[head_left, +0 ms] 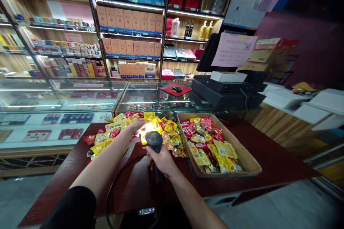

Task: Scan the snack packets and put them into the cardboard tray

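My right hand (162,160) is wrapped round the handle of a black barcode scanner (154,139), whose cable loops down to the left. Bright light from the scanner falls on yellow snack packets (154,123) just beyond it. My left hand (137,126) reaches into the pile beside the lit packets; its fingertips are partly lost in the glare, and what they may hold is unclear. More red and yellow packets (114,128) lie to the left, partly behind my left forearm. An open cardboard box (251,166) full of similar packets stands right of the scanner.
The dark red table (215,186) meets a glass display counter (120,96) at the back. On the counter are a mouse (176,88) on a red mat and a cash register with a monitor (208,53). Shelves of boxes and bottles line the wall.
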Available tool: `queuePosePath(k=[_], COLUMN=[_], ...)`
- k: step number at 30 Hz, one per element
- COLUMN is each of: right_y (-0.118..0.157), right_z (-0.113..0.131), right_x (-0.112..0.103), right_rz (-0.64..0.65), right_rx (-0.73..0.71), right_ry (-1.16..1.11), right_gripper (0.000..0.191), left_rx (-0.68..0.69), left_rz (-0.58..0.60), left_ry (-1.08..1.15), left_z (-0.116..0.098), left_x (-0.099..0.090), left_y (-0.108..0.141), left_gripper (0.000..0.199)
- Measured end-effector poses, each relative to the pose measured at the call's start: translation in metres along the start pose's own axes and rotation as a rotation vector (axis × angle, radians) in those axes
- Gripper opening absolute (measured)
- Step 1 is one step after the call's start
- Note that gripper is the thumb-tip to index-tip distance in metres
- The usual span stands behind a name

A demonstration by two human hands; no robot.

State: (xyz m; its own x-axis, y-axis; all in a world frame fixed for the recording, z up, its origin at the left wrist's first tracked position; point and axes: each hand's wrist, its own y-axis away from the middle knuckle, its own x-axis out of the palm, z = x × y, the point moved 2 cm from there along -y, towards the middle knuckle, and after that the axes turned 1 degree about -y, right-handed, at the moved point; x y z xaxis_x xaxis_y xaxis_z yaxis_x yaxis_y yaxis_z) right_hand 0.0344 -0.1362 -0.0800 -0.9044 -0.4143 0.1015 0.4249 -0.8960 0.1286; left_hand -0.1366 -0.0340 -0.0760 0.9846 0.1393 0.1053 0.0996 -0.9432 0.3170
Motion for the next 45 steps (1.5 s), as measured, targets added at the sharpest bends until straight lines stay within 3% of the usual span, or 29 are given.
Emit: queuePosePath(k=[5, 8, 10, 14, 19, 23, 28, 33, 36, 38, 40, 45], right_y=[-0.008, -0.026, -0.040, -0.062, -0.064, -0.051, -0.017, 0.023, 0.041, 0.048, 0.051, 0.040], right_z=[0.004, 0.013, 0.017, 0.021, 0.030, 0.046, 0.063, 0.057, 0.052, 0.052, 0.055, 0.066], right_x=[-0.010, -0.027, -0.037, -0.044, -0.059, -0.093, -0.157, -0.214, -0.233, -0.239, -0.239, -0.215], right_rz=[-0.052, -0.214, -0.301, -0.206, -0.190, -0.249, -0.366, -0.483, -0.580, -0.665, -0.691, -0.579], right_rx=[-0.029, -0.102, -0.059, 0.170, 0.206, 0.144, 0.016, -0.012, -0.009, -0.006, -0.006, -0.055], right_ry=[-0.050, -0.129, -0.256, -0.535, -0.599, -0.648, -0.630, -0.605, -0.591, -0.573, -0.570, -0.541], right_gripper=[0.043, 0.036, 0.028, 0.014, 0.007, 0.010, 0.012, 0.019, 0.017, 0.016, 0.017, 0.023], left_rx=[-0.050, -0.077, -0.087, -0.118, -0.152, -0.139, -0.124, -0.186, -0.210, -0.163, -0.093, 0.001], left_rz=[0.004, 0.014, 0.054, 0.110, 0.221, 0.239, 0.384, 0.537, 0.528, 0.440, 0.361, 0.299], left_ry=[-0.010, -0.016, -0.022, -0.046, 0.006, 0.043, 0.005, -0.050, -0.080, -0.098, -0.116, -0.124], left_z=[0.000, 0.003, 0.004, 0.004, -0.008, -0.019, -0.019, -0.007, -0.001, -0.002, -0.008, -0.030], left_x=[-0.001, -0.002, -0.001, 0.005, 0.025, 0.064, 0.139, 0.212, 0.236, 0.239, 0.230, 0.172], left_y=[0.005, 0.012, 0.019, 0.036, 0.049, 0.043, 0.023, 0.017, 0.019, 0.018, 0.016, 0.013], left_gripper=[0.033, 0.041, 0.045, 0.043, 0.036, 0.029, 0.027, 0.030, 0.037, 0.046, 0.053, 0.054])
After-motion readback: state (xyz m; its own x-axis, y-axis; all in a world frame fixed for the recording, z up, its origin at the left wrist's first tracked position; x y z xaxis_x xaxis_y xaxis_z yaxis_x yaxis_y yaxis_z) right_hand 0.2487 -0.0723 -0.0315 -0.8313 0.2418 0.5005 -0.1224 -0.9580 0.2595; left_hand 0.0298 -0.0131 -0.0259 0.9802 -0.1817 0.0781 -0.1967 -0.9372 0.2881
